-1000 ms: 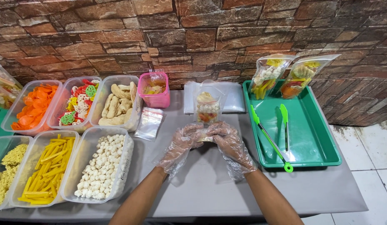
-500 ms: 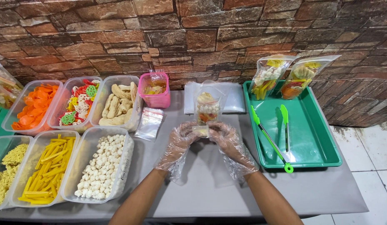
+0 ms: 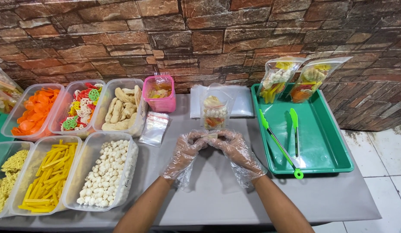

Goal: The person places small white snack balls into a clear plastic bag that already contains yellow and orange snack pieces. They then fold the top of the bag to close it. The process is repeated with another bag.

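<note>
Pinching together, left hand (image 3: 188,149) and right hand (image 3: 235,148) grip a small packet (image 3: 209,136).

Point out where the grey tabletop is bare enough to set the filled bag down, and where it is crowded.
Bare grey table lies in front of the green tray, and between the forearms below the left hand and right hand holding the filled bag. The tray floor right of the tongs is free. The left side is packed with snack tubs.
</note>
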